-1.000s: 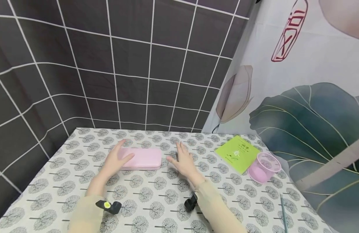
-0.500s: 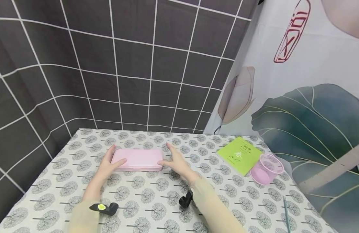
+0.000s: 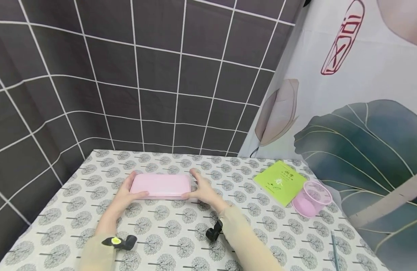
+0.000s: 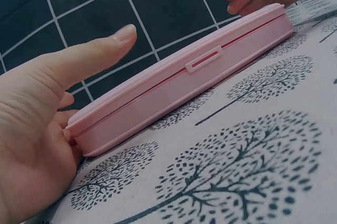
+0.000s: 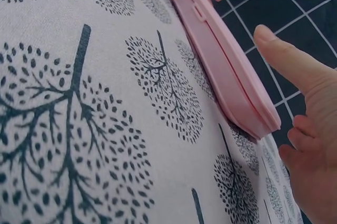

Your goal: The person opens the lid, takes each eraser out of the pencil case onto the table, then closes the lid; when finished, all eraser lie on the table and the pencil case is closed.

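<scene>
A closed pink plastic pencil case (image 3: 161,184) lies flat on the cloth. Its long front side, with a small rectangular clasp, shows in the left wrist view. At its left end is my left hand (image 3: 125,194); in the left wrist view the fingers touch that end while the straight thumb (image 4: 102,53) stands off the lid. My right hand (image 3: 203,191) is at the opposite end, thumb toward the front corner and fingers toward the back. The right wrist view shows its thumb (image 5: 287,58) extended and a gap between this hand and the pencil case (image 5: 226,66).
A green booklet (image 3: 281,182) lies at the right, with a pink see-through cup-shaped holder (image 3: 308,205) overlapping its corner. Nearer the right edge lies a thin blue-green stick (image 3: 335,248). Tree-patterned cloth (image 3: 174,233) covers the table, and a dark grid curtain (image 3: 157,101) hangs behind.
My left hand has slid from over the pencil case out to its left end. My right hand has come leftward to the other end. The camera view has shifted slightly.
</scene>
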{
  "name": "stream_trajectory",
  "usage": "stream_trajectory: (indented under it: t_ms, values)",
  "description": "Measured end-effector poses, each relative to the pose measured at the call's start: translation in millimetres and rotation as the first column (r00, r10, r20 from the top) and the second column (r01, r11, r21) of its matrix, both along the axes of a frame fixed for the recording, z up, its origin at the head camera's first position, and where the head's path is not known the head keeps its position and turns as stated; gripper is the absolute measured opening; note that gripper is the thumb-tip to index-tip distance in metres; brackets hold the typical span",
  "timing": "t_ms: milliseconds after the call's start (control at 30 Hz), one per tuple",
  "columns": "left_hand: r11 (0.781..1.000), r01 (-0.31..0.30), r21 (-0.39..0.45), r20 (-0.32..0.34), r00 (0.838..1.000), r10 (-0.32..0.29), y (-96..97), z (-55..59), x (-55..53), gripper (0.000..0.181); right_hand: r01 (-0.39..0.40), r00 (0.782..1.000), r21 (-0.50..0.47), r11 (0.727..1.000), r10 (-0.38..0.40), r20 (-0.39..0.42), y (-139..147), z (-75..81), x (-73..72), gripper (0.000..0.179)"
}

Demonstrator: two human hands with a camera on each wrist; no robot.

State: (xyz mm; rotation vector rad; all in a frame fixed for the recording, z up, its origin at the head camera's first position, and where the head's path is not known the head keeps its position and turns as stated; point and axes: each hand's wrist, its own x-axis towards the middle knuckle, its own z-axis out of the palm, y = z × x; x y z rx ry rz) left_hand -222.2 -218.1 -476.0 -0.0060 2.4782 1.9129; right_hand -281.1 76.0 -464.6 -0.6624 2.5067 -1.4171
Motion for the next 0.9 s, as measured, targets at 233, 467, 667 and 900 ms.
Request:
stream_trajectory:
  t_ms: [233,467,667,900]
  values:
    - [1.0,0.012,0.01,-0.007,1.0,-0.012,2.7,-4.4,0.0,0.124,-0.032,0.999,0.027,0.999,0.033,-0.021,-2.1,-4.3,-2.4,0.111]
    - [1.0,0.012,-0.003,-0.018,1.0,-0.012,1.5,-6.7,-2.0,0.128,-0.038,0.999,0.055,0.998,0.039,-0.026,-5.3,-2.6,-5.4,0.11]
    - [0.999,-0.003,-0.036,-0.016,1.0,0.002,-2.0,-7.6,-2.9,0.127,-0.045,0.999,0.05,0.998,0.046,-0.02,-6.7,-4.3,-8.1,0.111]
    - [0.998,-0.013,-0.056,-0.003,1.0,0.013,-3.8,-8.7,-2.9,0.126,-0.063,0.998,0.009,0.998,0.063,0.013,-5.7,-7.7,-7.4,0.111]
